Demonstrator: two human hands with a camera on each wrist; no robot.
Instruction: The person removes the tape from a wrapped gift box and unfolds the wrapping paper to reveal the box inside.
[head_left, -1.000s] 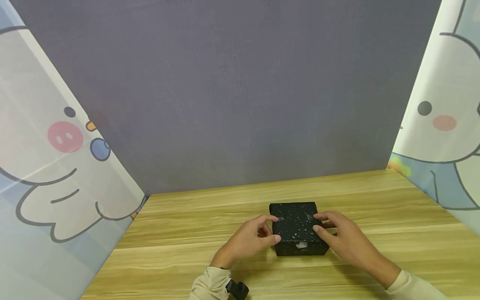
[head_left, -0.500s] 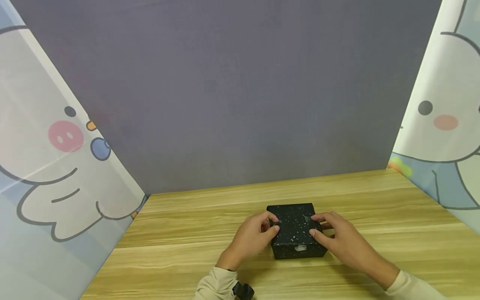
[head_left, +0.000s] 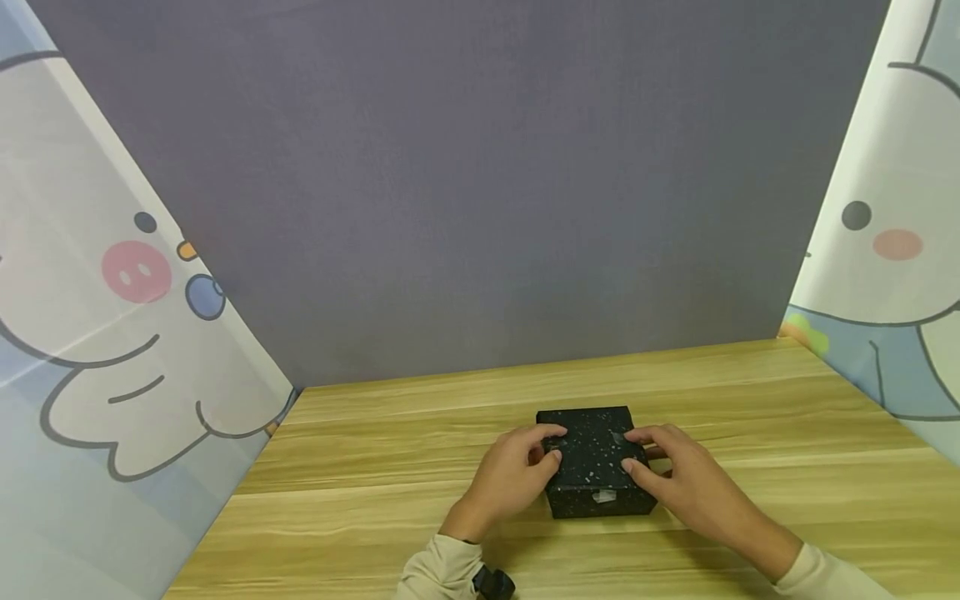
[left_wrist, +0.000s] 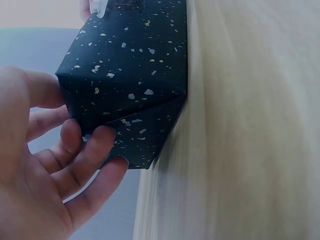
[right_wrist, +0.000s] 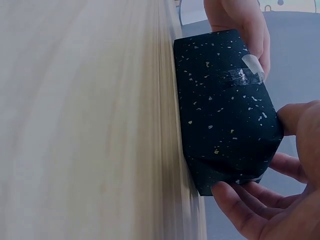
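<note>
The 2 hands are apart from each other, each holding an end of the same box [head_left: 592, 458]. The left hand [head_left: 508, 475] has its thumb and index finger on the top at the box's left edge, the other fingers curled against the folded end. The right hand [head_left: 690, 477] mirrors it at the right edge, thumb nearer the person, lower fingers curled at the side. The box is black with pale and gold flecks, and it sits on the table [head_left: 360, 475], right of the middle of the head view. On its near side are a shiny strip of tape [right_wrist: 232, 77] and a whitish tab [head_left: 603, 496]. Behind the hands come 2 beige sleeves [head_left: 435, 571], with a black device [head_left: 495, 583] at the left wrist. The table has yellowish wood grain. Beyond it stands a grey wall [head_left: 480, 183], flanked by 2 cartoon panels [head_left: 75, 217], the left showing a pink snout.
</note>
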